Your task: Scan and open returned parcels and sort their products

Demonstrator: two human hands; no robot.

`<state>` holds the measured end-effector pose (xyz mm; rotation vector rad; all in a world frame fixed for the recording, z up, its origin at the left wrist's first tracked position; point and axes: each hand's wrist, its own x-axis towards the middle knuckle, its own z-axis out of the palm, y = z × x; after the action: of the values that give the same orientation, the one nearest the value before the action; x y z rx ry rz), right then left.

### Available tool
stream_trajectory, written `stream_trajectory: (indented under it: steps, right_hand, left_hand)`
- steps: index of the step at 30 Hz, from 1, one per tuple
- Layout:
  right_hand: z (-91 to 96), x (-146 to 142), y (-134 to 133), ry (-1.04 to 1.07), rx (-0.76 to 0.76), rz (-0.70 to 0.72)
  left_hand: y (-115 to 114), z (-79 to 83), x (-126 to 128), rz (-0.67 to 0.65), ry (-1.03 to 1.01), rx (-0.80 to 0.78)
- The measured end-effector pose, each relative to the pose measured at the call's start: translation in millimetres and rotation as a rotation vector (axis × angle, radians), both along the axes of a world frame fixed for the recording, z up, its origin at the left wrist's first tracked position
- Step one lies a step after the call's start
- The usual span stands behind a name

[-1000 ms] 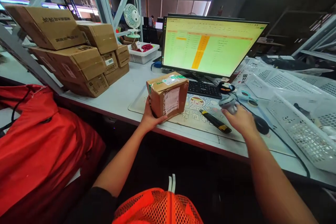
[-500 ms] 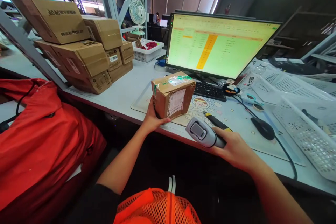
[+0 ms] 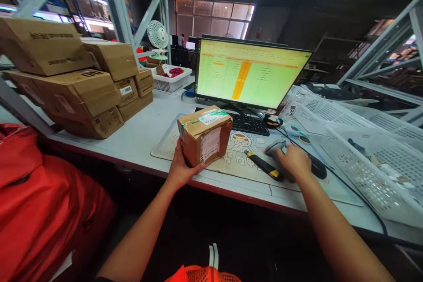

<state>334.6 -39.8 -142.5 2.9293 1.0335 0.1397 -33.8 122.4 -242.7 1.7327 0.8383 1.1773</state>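
My left hand (image 3: 181, 166) grips a small cardboard box (image 3: 190, 147) at its lower left side, thumb along the front bottom edge. Green tape and a label are on the box's top, and a white printed label (image 3: 210, 144) covers its front. The box is tilted, close over the desk mat. My right hand (image 3: 294, 161) is closed round a grey barcode scanner (image 3: 276, 146), somewhat smeared by motion, low over the mat. Left of that hand lies a black and yellow utility knife (image 3: 263, 165). Just right of it sits a black mouse (image 3: 317, 168), partly covered.
Taped cardboard boxes (image 3: 95, 92) are stacked at the left. A monitor (image 3: 247, 72) and keyboard (image 3: 251, 124) stand behind the mat (image 3: 165, 141). White plastic baskets (image 3: 357, 158) occupy the right side. A red cloth (image 3: 49, 211) hangs left of the desk.
My right hand has moved the scanner forward and down, away from the box to beside the mouse. My left hand still grips the box. The camera's view has shifted.
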Motion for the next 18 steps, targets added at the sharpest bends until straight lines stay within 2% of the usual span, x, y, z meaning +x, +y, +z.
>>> stream_trajectory:
  steps: [2,4,6,8,12,18]
  right_hand:
    - [11.4,-0.7,17.9,-0.061,0.078,0.066]
    - [17.7,1.8,44.9,-0.062,0.097,0.211]
    - [16.5,6.4,75.0,0.003,0.052,0.327]
    - [10.6,11.0,101.6,0.054,0.014,0.384]
    - [-0.6,17.7,132.9,0.083,-0.023,0.384]
    - [-2.3,25.9,146.0,0.094,-0.042,0.375]
  left_hand:
    - [0.0,-0.5,0.2,0.015,0.0,0.0]
    - [0.3,-1.4,0.5,0.026,0.003,0.003]
    - [0.8,-2.8,0.5,0.038,0.002,0.011]
    - [1.2,-4.5,0.2,0.045,0.002,0.013]
    - [1.9,-6.2,-0.2,0.041,0.003,0.015]
    - [1.4,-5.2,1.4,0.046,0.001,0.027]
